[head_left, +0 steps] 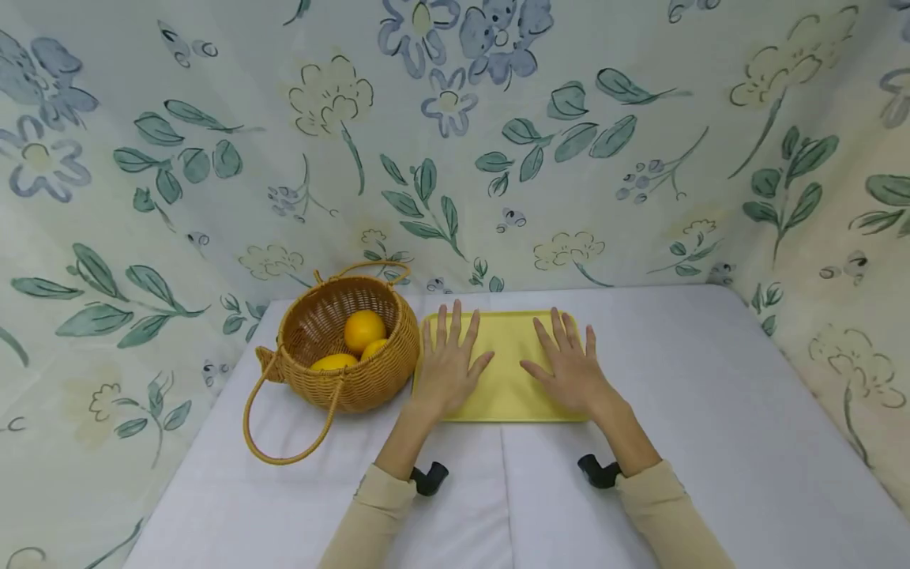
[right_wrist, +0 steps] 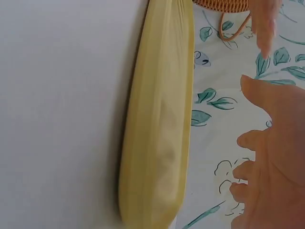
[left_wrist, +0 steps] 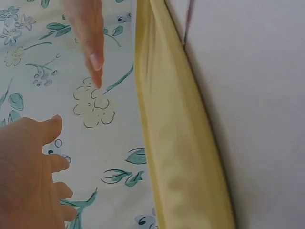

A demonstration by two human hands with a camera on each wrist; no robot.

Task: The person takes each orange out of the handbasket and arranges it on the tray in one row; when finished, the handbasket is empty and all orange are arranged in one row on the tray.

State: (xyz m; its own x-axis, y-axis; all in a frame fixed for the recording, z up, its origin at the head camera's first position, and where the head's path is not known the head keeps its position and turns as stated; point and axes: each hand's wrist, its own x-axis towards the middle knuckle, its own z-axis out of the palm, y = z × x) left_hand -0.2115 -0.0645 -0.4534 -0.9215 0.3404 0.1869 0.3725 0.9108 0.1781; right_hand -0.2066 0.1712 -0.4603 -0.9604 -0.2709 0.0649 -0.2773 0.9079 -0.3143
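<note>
A yellow rectangular tray (head_left: 506, 363) lies flat on the white table in the head view. My left hand (head_left: 446, 370), fingers spread, is over its left end, and my right hand (head_left: 574, 373) is likewise over its right end. Both wrist views show the left hand (left_wrist: 26, 171) and the right hand (right_wrist: 281, 152) apart from the tray's surface, with nothing held. Just left of the tray stands a woven wicker basket (head_left: 377, 387) with round handles. Inside it are an orange (head_left: 364, 330) and two other yellow-orange fruits, partly hidden by the rim.
A white cloth (head_left: 711, 411) covers the table, with a crease running toward the front. Floral fabric (head_left: 455, 205) hangs behind and at the sides. One basket handle (head_left: 284, 461) flops toward the table's front left. A dark device is strapped at each wrist.
</note>
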